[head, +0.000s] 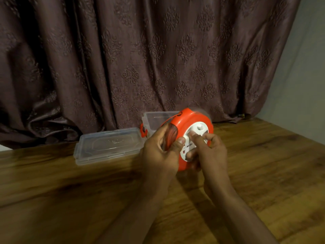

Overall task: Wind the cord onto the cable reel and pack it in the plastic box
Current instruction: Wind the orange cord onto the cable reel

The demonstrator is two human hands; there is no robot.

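Observation:
An orange cable reel (pixel 182 121) with a white socket face (pixel 198 129) is held tilted above the wooden table. My left hand (pixel 158 152) grips its left rim, the thumb resting on the white face. Red cord (pixel 171 136) is wound on the drum beside my left fingers. My right hand (pixel 209 152) presses its fingers on the white centre. A thin orange cord loop (pixel 171 118) runs from the reel's top. The clear plastic box (pixel 156 120) stands open behind the reel, partly hidden by it.
The box's clear lid (pixel 109 147) lies flat on the wooden table (pixel 70 191) to the left of my hands. An orange latch (pixel 143 132) shows on the box's side. A brown patterned curtain (pixel 140 59) hangs behind; a pale wall (pixel 302 85) stands at right.

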